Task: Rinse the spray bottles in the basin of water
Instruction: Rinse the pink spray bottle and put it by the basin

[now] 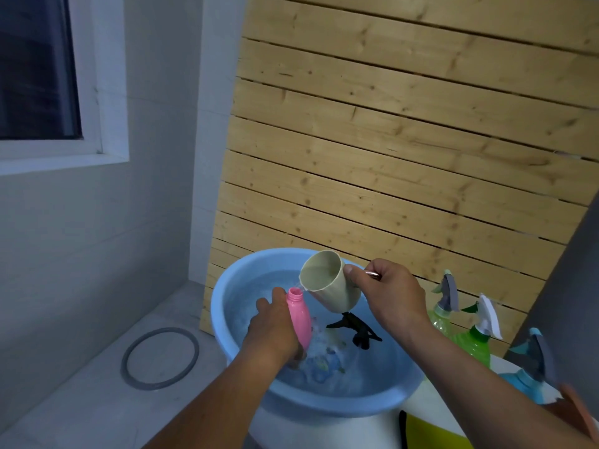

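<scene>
Pink bottle (299, 319), gripped by the left hand (274, 332) over the basin (227, 319), is being filled from the right hand's (389, 294) tilted cup (327, 283); next, likely swirl and empty.

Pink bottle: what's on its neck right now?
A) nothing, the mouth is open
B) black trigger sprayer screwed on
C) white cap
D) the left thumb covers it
A: the pink bottle, held by the left hand, shows a bare threaded mouth, with the beige cup in the right hand tipped toward it; a black trigger sprayer lies in the blue basin.
</scene>
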Motion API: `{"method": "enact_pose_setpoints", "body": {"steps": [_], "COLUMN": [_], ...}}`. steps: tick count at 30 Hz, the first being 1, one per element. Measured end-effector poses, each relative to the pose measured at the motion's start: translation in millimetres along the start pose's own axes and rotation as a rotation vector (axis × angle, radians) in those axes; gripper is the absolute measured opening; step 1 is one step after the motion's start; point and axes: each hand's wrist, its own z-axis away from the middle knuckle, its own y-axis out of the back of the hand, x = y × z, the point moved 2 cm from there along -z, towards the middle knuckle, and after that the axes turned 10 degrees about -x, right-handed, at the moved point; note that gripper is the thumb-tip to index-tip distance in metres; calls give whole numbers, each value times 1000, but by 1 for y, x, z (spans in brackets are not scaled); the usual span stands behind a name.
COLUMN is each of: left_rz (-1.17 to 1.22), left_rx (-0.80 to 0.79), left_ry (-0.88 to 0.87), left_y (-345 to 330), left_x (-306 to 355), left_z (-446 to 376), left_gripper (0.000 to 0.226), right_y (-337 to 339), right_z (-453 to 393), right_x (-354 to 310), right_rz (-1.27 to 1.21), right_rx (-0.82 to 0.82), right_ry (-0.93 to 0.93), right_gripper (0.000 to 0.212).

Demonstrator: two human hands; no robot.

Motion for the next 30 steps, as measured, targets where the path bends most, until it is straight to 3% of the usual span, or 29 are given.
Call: {"method": "enact_pose_setpoints", "body": {"steps": [30], "left_rz": [-31], "left_rx": [-6], "left_ry": [-13], "left_y": [-2], "left_x": [-1], "left_z": [-3], "left_gripper": [99], "right_y": [5], "right_z": [2], "right_x": [-12], "right_rz": [155], "right_rx": [48], "right_ry": [82], "right_gripper": [41]}}
